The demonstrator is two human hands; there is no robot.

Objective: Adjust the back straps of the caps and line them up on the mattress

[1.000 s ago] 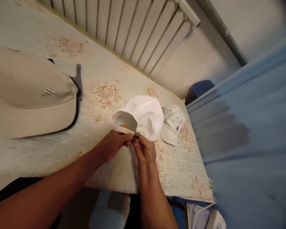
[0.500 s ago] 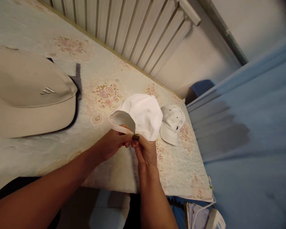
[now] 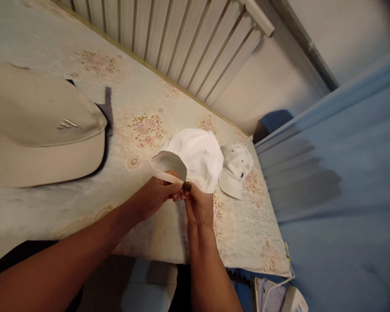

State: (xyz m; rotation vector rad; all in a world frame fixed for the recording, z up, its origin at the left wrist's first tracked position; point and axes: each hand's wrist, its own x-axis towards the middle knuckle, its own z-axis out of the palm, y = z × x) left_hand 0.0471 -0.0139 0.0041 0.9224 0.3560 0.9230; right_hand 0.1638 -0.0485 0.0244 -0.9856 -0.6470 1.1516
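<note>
Both my hands hold a white baseball cap (image 3: 201,156) by its back strap (image 3: 165,174), with the strap side turned toward me. My left hand (image 3: 159,193) pinches the strap just left of a dark metal buckle (image 3: 186,186). On the buckle's right, my right hand (image 3: 199,206) is closed, its thumb against the buckle and the cap's edge. The arched opening above the strap shows the grey inside of the cap. My fingertips are partly hidden under the strap, and the brim is out of sight.
A second pale cap (image 3: 235,169) with a small dark logo lies right of the held one. At the left sits a large beige cap (image 3: 52,130) with three stripes. The floral quilted cover (image 3: 143,125) meets a white radiator (image 3: 169,39); a blue curtain (image 3: 338,173) hangs at right.
Almost nothing differs. The whole view has shifted very slightly, and both hands keep their hold at the buckle.
</note>
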